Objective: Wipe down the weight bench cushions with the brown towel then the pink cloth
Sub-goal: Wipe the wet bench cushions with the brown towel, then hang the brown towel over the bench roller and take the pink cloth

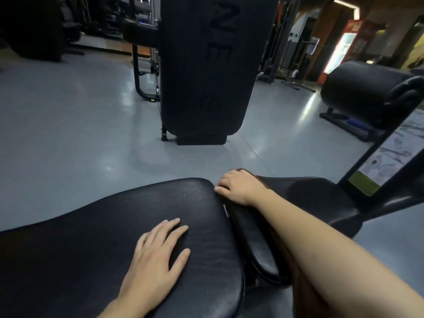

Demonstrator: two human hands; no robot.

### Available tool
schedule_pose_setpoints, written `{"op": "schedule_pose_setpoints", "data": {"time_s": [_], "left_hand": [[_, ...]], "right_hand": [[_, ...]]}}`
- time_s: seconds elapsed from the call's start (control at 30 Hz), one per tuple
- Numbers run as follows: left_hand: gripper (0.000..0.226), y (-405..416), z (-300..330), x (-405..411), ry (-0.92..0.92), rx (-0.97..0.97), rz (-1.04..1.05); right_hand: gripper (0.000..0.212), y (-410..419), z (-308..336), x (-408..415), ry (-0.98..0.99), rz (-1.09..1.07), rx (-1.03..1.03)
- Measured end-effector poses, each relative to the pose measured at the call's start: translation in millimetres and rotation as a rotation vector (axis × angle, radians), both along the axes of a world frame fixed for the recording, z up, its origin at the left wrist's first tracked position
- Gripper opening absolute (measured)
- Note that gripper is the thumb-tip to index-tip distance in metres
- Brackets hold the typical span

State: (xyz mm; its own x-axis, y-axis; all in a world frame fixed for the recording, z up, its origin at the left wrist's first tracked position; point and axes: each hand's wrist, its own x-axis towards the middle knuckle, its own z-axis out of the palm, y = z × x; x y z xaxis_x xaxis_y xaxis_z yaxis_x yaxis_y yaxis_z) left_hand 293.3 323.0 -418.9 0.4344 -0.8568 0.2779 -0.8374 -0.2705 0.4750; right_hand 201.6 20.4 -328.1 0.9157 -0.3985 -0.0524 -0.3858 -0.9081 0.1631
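A: Head view: the left hand [156, 255] lies flat on the wide seat cushion [110, 237], fingers [176, 228] straight and released. Where's the brown towel [296, 283]?

B: Under the right forearm, running up beneath the right hand [238, 187], whose fingers curl down on it beside the narrow cushion [252, 244].

A: The risk?

B: The trailing length hangs off the cushion and may slide to the floor [68, 134]. No pink cloth in sight.

Upright black pad [202, 65]: big embossed letters running down it, "N" then "E" legible, lower ones too faint. Instruction placard [390, 154] at right edge: print unreadable.
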Motion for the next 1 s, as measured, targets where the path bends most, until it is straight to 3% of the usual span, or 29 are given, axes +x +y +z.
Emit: {"op": "schedule_pose_setpoints", "data": {"time_s": [0.27,0.57,0.7,0.77,1.0], "left_hand": [[0.057,0,-1,1,0.006,-0.002,-0.012],[0.056,1,1,1,0.007,0.017,-0.009],[0.057,0,2,-2,-0.004,0.032,0.007],[0.058,0,1,-1,-0.010,0.043,0.013],[0.060,0,5,-3,-0.015,0.049,0.018]], "right_hand": [[0.061,-43,17,-30,-0.018,-0.469,0.052],[0.049,-85,36,-137,-0.209,-0.777,-0.045],[0.036,-78,33,-167,-0.498,-0.786,0.019],[0.041,-66,32,-176,-0.602,-0.764,0.052],[0.032,-3,23,-199,-0.662,-0.756,-0.061]]}}
